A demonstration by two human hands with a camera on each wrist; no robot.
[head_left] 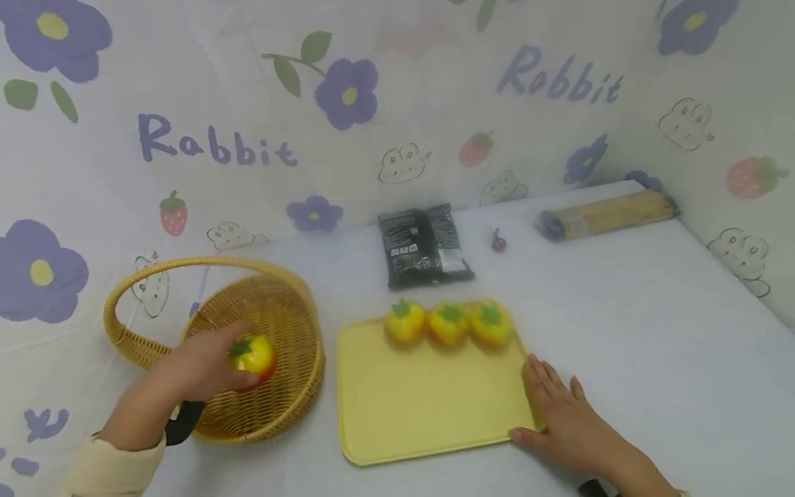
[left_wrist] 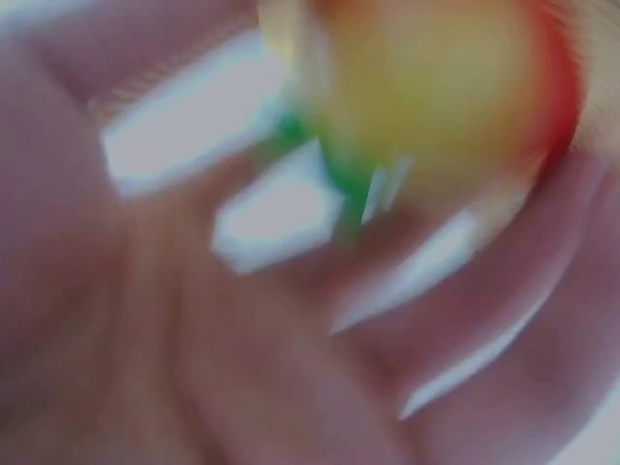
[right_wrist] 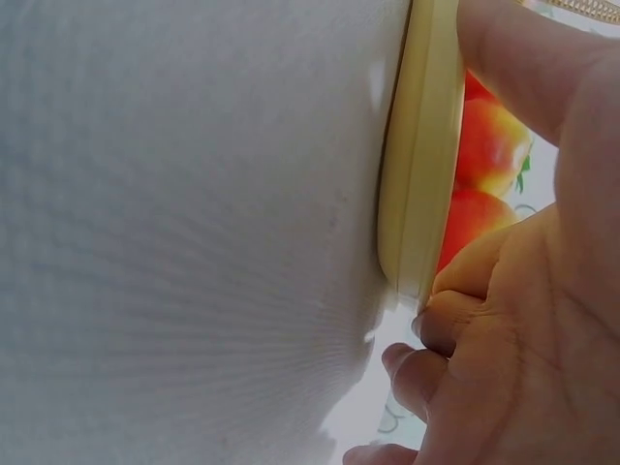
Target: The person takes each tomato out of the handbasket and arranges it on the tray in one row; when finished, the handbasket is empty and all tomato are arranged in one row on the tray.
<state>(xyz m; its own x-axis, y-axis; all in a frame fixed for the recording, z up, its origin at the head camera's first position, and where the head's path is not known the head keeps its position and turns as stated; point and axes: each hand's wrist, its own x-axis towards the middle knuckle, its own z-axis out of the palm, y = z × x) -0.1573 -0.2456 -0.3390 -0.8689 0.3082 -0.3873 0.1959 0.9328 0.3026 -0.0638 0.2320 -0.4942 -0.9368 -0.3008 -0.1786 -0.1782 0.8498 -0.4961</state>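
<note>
My left hand (head_left: pixel 208 362) grips a round yellow-and-red fruit (head_left: pixel 259 359) with a green leafy top, like a tomato or persimmon. It is over the inside of a woven basket (head_left: pixel 304 373) with a tall handle. In the left wrist view, that fruit (left_wrist: pixel 436 97) is blurred near the fingers. My right hand (head_left: pixel 562 414) rests against the right edge of a yellow tray (head_left: pixel 428 407), fingers extended and thumb by the near corner. Three similar fruits, left (head_left: pixel 405 324), middle (head_left: pixel 448 326) and right (head_left: pixel 489 324), sit in a row along the tray's far side.
Behind the tray lies a black plastic packet (head_left: pixel 425 247). To its right are a small dark red object (head_left: pixel 498 241) and a long clear-wrapped package (head_left: pixel 611 215) with yellowish contents. A printed cloth (head_left: pixel 397 103) hangs behind the white table surface (head_left: pixel 652 331).
</note>
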